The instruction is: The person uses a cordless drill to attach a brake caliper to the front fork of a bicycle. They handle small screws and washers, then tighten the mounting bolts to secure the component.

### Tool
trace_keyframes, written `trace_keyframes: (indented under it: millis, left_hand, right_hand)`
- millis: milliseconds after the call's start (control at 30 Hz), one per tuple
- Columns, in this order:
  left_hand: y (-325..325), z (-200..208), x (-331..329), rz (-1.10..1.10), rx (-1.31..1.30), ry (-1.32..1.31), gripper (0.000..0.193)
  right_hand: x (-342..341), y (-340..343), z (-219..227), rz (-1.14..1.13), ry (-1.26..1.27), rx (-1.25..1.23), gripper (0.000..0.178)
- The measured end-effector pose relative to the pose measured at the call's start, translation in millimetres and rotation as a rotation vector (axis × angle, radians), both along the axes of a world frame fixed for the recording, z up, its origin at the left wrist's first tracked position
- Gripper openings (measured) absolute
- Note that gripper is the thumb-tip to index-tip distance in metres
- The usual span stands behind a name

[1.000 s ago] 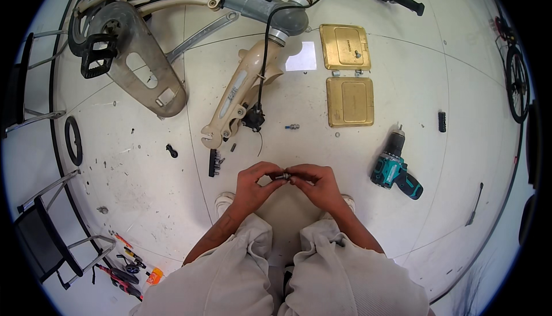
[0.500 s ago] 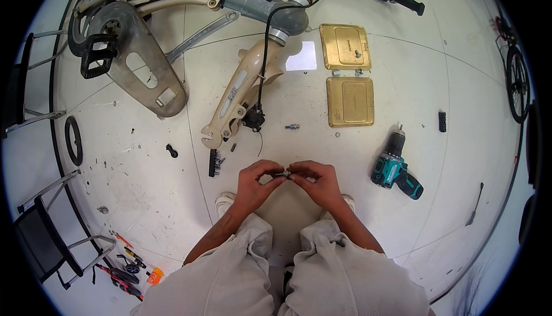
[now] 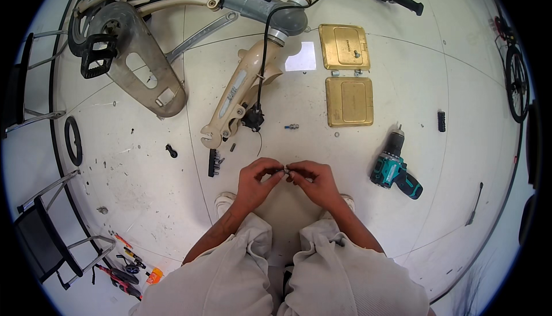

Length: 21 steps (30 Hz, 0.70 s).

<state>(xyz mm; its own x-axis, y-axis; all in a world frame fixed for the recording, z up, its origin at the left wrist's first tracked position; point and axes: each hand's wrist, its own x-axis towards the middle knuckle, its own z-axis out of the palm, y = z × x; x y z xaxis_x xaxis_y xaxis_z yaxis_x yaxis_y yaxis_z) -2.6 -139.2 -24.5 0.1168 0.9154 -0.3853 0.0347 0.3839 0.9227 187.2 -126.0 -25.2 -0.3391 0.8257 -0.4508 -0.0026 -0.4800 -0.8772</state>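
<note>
My left hand and my right hand meet above the floor between my knees, fingertips pinched together on one small metal piece. Fingers cover most of it, so its exact kind is hidden. Beyond my hands lies a small bolt-like metal part with a blue section. A black bit holder with several metal bits lies left of my left hand. Farther off rests the cream bicycle fork, joined to the grey head of a bicycle frame lying on the floor.
A teal and black cordless drill lies at right, with a black bit strip and a screwdriver beyond it. Two brass floor plates are set ahead. Folding chairs stand at left; a black pedal sticks up from the frame.
Both hands have risen slightly away from me, still pinching the small metal piece. The things on the floor have stayed in place.
</note>
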Motion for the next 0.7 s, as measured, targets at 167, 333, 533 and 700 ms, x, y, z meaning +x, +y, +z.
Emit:
trace_keyframes:
  millis: [167,333,533,700]
  left_hand:
    - [-4,-18,1,0.055,-0.044,0.059,0.020]
    - [5,-8,3,-0.142,0.308,0.611,0.021]
    - [1,-12,-2,-0.106,0.264,0.603,0.022]
    - [-2,-12,-4,-0.108,0.229,0.579,0.022]
  right_hand:
    - [15,15,3,-0.316,-0.726,0.519,0.020]
    - [32,22,-16,-0.216,-0.983,0.701,0.020]
    - [36,19,-31,-0.175,-0.981,0.731,0.019]
    - [36,26,-17,-0.330,-1.009,0.719,0.017]
